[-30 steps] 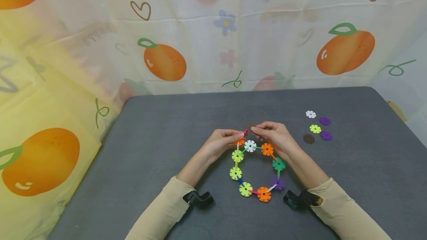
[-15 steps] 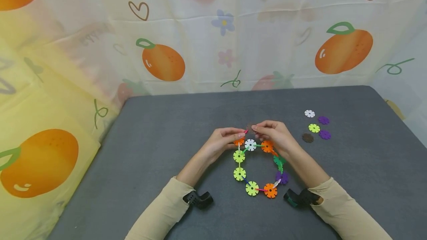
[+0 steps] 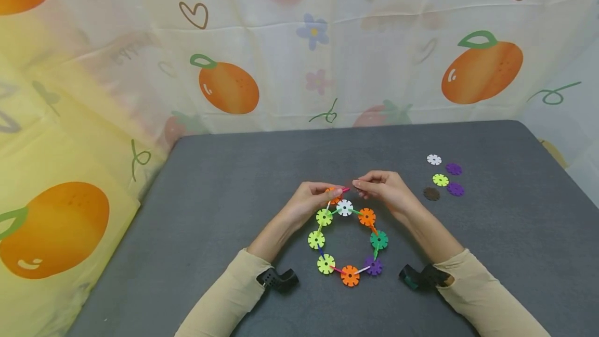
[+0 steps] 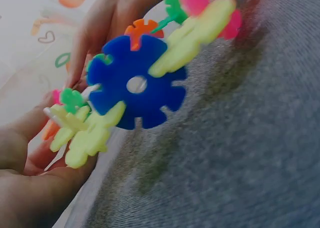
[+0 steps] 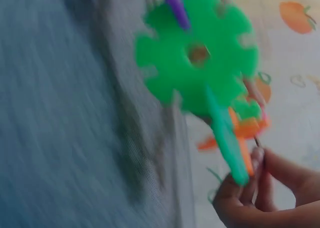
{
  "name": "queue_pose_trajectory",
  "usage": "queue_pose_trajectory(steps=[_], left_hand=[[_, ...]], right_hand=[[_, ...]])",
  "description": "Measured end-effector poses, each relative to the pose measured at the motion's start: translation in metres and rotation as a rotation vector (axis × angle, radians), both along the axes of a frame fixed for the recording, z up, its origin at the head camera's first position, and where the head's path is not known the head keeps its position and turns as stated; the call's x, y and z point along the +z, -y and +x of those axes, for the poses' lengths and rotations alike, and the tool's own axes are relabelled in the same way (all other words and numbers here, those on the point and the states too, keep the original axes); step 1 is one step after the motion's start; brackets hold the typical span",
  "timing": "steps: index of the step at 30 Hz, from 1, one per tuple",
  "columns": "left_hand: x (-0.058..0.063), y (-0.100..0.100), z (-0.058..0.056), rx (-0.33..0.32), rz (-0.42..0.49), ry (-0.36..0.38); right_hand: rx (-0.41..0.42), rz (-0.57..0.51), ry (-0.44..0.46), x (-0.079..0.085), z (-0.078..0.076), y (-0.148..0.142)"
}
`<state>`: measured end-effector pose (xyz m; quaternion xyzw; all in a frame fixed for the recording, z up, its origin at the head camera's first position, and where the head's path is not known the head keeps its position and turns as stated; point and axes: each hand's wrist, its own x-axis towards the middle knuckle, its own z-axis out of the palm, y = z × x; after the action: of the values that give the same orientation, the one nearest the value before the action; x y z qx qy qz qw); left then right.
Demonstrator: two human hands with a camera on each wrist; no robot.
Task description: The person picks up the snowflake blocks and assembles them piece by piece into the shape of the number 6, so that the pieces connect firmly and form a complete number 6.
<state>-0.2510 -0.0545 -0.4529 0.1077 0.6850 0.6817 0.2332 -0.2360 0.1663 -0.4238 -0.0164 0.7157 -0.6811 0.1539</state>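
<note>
A ring of slotted plastic snowflake discs hangs in front of me in the head view, its discs yellow-green, orange, purple, green and white (image 3: 344,208), with others edge-on between them. My left hand (image 3: 310,201) pinches an orange disc (image 3: 333,194) standing out from the top left of the ring. From that orange disc a pink disc (image 3: 346,190) juts edge-on to the right. Thumb and fingers of my right hand (image 3: 386,192) pinch a brown disc (image 3: 355,185), nearly edge-on and close to the pink one. Whether those two touch cannot be told. A blue disc (image 4: 112,70) fills the left wrist view's middle.
Loose discs lie on the dark grey table (image 3: 234,170) at the back right: white (image 3: 434,159), yellow-green (image 3: 440,180), brown (image 3: 431,194) and two purple (image 3: 454,169). A patterned cloth (image 3: 281,66) hangs behind the table.
The ring has swung, its lower part going right and then left. The brown disc in my right hand has turned more edge-on. Both hands have hardly shifted.
</note>
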Motion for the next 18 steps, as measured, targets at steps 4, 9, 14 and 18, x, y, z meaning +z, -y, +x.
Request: queue_pose_trajectory(steps=[4, 9, 14, 18], left_hand=[[-0.0015, -0.0018, 0.0002, 0.05, 0.046, 0.025], [-0.0023, -0.0025, 0.0002, 0.029, 0.067, 0.024], [-0.0018, -0.0033, 0.0009, 0.031, 0.093, 0.02], [-0.0012, -0.0032, 0.0017, 0.039, 0.13, 0.055]], right_hand=[[-0.028, -0.084, 0.023, -0.0027, 0.0014, 0.0032], [-0.031, -0.135, 0.035, -0.006, 0.0015, 0.0031], [-0.088, -0.199, 0.054, -0.0054, 0.0026, 0.0079], [-0.15, -0.232, 0.033, -0.0004, 0.0046, 0.0095]])
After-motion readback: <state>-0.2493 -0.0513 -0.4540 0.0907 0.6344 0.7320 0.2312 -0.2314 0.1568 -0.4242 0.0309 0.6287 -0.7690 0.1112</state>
